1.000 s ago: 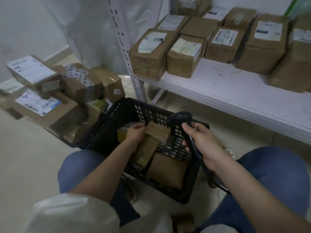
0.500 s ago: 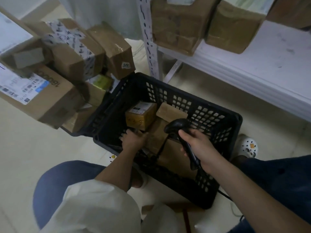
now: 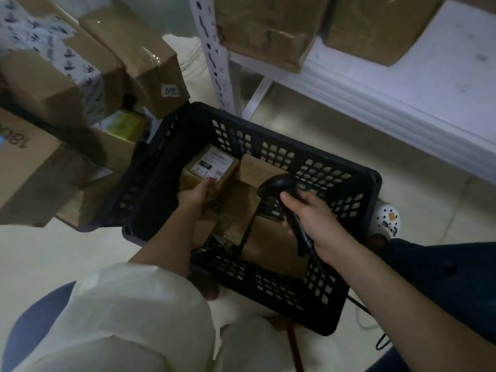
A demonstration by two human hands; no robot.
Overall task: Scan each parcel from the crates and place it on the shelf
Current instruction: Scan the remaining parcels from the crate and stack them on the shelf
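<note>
A black plastic crate (image 3: 357, 181) stands on the floor between my knees, with several brown parcels inside. My left hand (image 3: 194, 196) reaches into it and grips a small brown parcel with a white label (image 3: 212, 166) at its near edge. My right hand (image 3: 312, 220) hovers over the crate's right half, shut on a black handheld scanner (image 3: 276, 185) whose head points left and down toward the parcels. A white shelf (image 3: 429, 84) at the upper right carries brown boxes (image 3: 268, 30).
A heap of cardboard boxes (image 3: 53, 84) fills the left side, close to the crate. The shelf's perforated white upright (image 3: 212, 52) rises just behind the crate. A white clog (image 3: 387, 218) sits by the crate's right corner, and the scanner's cable (image 3: 362, 310) trails on the floor.
The view has tipped down and closer to the crate. My left hand has moved forward from the middle parcels onto the labelled small parcel. The scanner hand stays above the crate.
</note>
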